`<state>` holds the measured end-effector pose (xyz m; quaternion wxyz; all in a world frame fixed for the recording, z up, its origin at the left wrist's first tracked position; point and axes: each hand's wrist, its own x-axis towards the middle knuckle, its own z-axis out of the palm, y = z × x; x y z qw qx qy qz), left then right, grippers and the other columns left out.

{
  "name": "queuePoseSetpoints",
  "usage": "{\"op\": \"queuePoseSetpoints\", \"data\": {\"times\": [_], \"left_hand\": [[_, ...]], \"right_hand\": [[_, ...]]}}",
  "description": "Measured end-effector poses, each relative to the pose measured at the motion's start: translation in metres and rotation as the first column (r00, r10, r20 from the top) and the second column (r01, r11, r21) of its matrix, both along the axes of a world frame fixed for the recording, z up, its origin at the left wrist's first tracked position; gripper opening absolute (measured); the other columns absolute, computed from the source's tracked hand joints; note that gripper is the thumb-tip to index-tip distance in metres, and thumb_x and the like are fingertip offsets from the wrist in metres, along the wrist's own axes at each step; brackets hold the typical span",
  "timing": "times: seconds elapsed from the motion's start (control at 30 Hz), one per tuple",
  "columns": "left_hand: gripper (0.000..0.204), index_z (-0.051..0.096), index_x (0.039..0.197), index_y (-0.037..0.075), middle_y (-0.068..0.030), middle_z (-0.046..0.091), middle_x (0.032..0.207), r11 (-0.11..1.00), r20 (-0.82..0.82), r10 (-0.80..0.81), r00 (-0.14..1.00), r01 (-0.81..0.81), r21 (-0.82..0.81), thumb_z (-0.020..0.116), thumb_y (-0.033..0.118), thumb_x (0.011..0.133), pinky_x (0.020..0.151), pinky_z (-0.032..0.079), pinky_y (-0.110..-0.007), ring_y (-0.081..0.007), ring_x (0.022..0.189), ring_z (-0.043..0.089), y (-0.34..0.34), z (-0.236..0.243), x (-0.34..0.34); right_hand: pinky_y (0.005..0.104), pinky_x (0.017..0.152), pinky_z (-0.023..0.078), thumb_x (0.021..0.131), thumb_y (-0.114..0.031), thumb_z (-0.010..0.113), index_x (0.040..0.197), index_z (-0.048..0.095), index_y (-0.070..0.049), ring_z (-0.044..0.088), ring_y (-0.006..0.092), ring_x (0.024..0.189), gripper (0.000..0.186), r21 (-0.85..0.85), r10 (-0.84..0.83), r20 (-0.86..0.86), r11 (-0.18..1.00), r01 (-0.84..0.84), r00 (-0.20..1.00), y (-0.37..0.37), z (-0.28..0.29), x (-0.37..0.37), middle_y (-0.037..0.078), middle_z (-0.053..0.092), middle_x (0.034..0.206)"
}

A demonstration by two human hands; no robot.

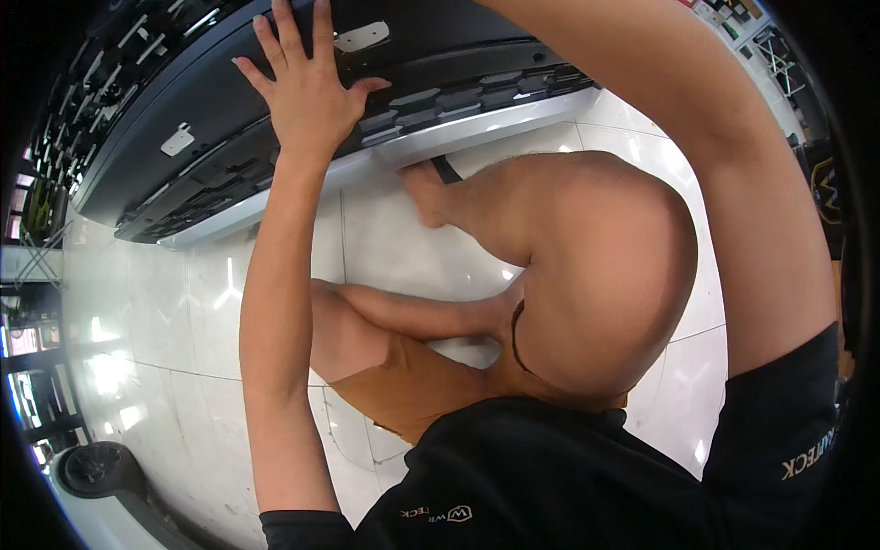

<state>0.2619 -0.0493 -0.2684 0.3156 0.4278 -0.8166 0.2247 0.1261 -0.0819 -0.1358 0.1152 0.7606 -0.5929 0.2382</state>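
My left hand (312, 101) lies with its fingers spread on a dark grey car bumper (449, 50), which spans the top of the view. The bumper has a honeycomb grille section (417, 103) and a silver lower strip (504, 117). One pale metal plate (363, 37) sits just right of my fingertips, and another (177, 139) is farther left. My right forearm reaches up across the top right, and its hand is out of frame. I sit low with bent legs, my bare foot (426, 192) near the silver strip.
A white tiled floor (165, 312) surrounds me. A grey and black rounded object (96, 472) lies at lower left. Metal stands (772, 64) are at upper right. Part of another person in black clothing (820, 211) shows at the right edge.
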Motion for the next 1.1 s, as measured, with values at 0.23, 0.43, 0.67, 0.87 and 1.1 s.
{"op": "queuePoseSetpoints", "data": {"times": [0.23, 0.43, 0.67, 0.87, 1.1], "left_hand": [[0.129, 0.018, 0.164, 0.012, -0.0194, 0.01, 0.171, 1.0, -0.138, -0.002, 0.99, 0.004, 0.013, 0.095, 0.032, 0.062, 0.124, 0.011, -0.065, -0.0413, 0.158, 0.006, 0.001, -0.007, -0.004], [0.129, 0.029, 0.16, 0.016, -0.0244, 0.013, 0.167, 1.0, -0.121, -0.028, 0.992, 0.027, -0.017, 0.097, 0.052, 0.056, 0.112, 0.019, -0.078, -0.0448, 0.157, 0.009, -0.001, 0.0, -0.01], [0.135, 0.025, 0.162, 0.016, -0.027, 0.013, 0.166, 0.983, -0.087, -0.15, 0.985, 0.139, -0.119, 0.096, 0.056, 0.055, 0.112, 0.023, -0.075, -0.0491, 0.154, 0.015, -0.019, 0.011, -0.007], [0.137, 0.022, 0.164, 0.02, -0.0265, 0.015, 0.167, 0.99, -0.081, -0.116, 0.99, 0.108, -0.091, 0.096, 0.056, 0.054, 0.111, 0.027, -0.072, -0.0486, 0.154, 0.016, -0.02, 0.011, 0.002], [0.141, 0.016, 0.164, 0.008, -0.0216, 0.006, 0.171, 0.991, -0.085, 0.052, 0.995, -0.041, 0.125, 0.098, 0.037, 0.054, 0.124, 0.013, -0.064, -0.0417, 0.158, 0.006, 0.012, 0.033, -0.011]], "right_hand": [[0.0469, 0.092, 0.054, 0.106, -0.059, 0.034, 0.114, 0.076, -0.004, 0.072, 0.0402, 0.105, 0.07, 0.108, -0.022, -0.181, 0.993, 0.042, 0.983, 0.016, 0.021, 0.01, 0.023, 0.074, 0.114], [0.0478, 0.085, 0.057, 0.108, -0.051, 0.035, 0.124, 0.075, -0.02, 0.073, 0.037, 0.103, 0.053, -0.066, -0.01, -0.21, 0.998, -0.004, 0.978, 0.006, 0.006, 0.003, 0.019, 0.075, 0.112], [0.0481, 0.09, 0.057, 0.109, -0.047, 0.033, 0.127, 0.073, -0.019, 0.072, 0.0386, 0.105, 0.052, 0.012, -0.096, -0.175, 0.995, 0.1, 0.98, -0.028, 0.009, -0.002, 0.02, 0.074, 0.116], [0.0491, 0.097, 0.053, 0.108, -0.046, 0.033, 0.118, 0.075, -0.007, 0.07, 0.0404, 0.111, 0.058, -0.038, 0.048, -0.352, 0.997, -0.066, 0.935, -0.028, 0.006, -0.008, 0.023, 0.072, 0.12], [0.0495, 0.097, 0.053, 0.107, -0.043, 0.036, 0.113, 0.076, -0.004, 0.07, 0.0411, 0.11, 0.057, 0.01, 0.056, -0.141, 0.998, -0.056, 0.988, -0.028, 0.007, -0.004, 0.024, 0.072, 0.118]]}}
